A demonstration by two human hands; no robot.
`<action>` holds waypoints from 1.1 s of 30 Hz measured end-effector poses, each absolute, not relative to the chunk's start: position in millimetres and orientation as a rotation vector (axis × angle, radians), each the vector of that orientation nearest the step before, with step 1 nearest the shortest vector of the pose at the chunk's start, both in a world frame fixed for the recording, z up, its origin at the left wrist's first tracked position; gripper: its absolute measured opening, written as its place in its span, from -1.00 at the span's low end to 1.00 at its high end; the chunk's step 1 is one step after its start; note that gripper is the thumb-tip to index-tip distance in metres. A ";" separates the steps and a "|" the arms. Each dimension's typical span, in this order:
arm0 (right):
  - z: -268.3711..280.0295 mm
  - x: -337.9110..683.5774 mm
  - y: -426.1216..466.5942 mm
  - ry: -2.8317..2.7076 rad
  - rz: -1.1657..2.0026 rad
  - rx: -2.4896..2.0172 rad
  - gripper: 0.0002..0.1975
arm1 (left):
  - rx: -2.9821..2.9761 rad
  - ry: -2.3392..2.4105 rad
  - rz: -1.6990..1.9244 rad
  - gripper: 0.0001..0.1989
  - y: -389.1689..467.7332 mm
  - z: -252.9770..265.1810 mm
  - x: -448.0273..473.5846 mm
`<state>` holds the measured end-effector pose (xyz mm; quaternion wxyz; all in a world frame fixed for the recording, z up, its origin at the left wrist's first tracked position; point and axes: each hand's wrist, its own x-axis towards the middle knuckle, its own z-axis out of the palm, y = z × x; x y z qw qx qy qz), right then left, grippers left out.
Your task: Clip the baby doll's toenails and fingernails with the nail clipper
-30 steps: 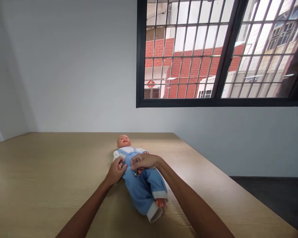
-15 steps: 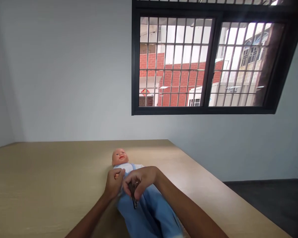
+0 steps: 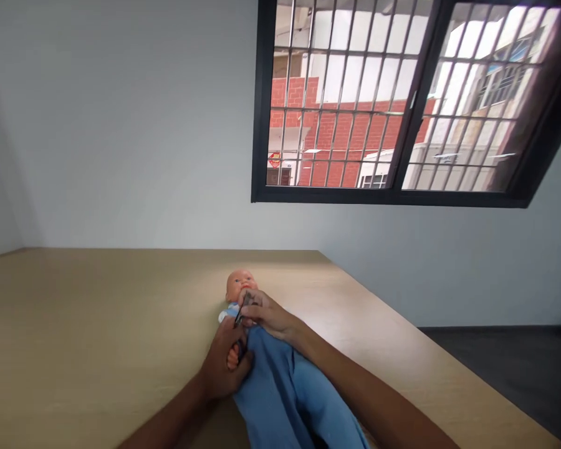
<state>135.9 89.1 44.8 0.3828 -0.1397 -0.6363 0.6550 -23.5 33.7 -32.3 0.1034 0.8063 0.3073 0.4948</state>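
A baby doll (image 3: 240, 284) in light blue clothes lies on its back on the table, its head toward the far edge. My left hand (image 3: 222, 362) is closed around one of the doll's arms, and the doll's small hand (image 3: 232, 357) pokes out between my fingers. My right hand (image 3: 266, 315) pinches small dark metal nail clippers (image 3: 239, 317), tilted with the lower end close to my left fingers. The doll's chest is mostly covered by my hands. Its blue trousers (image 3: 280, 380) stretch toward me between my forearms.
The wooden table (image 3: 98, 324) runs to the pale wall (image 3: 144, 137) at the back. Its right edge slants down toward me, with dark floor (image 3: 486, 362) beyond. A barred window (image 3: 397, 196) with a black frame is set in the wall.
My right hand has turned and moved up toward the doll's face, bringing the nail clippers beside my left hand. The left hand has rotated, still around the doll's arm. The view has tilted downward.
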 end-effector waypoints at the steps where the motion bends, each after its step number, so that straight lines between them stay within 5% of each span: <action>1: 43.2 136.7 88.2 -1.612 1.667 -0.356 -0.54 | 2.404 0.868 1.422 -0.85 38.2 -29.9 -27.9; 5: 43.9 140.4 81.1 -1.631 1.626 -0.360 -0.47 | 2.542 0.807 1.236 -0.78 50.6 -23.8 -41.3; 12: 52.0 132.7 30.8 -1.658 1.433 -0.397 -0.63 | 2.414 0.664 1.556 -0.92 14.6 -21.7 -24.0; 24: 57.3 130.0 24.5 -1.647 1.314 -0.504 -0.57 | 2.416 0.636 1.422 -0.94 -1.3 5.6 -21.5; 33: 53.7 132.5 20.9 -1.870 1.067 -0.454 -0.60 | 2.303 0.532 1.228 -0.70 2.8 4.8 -24.1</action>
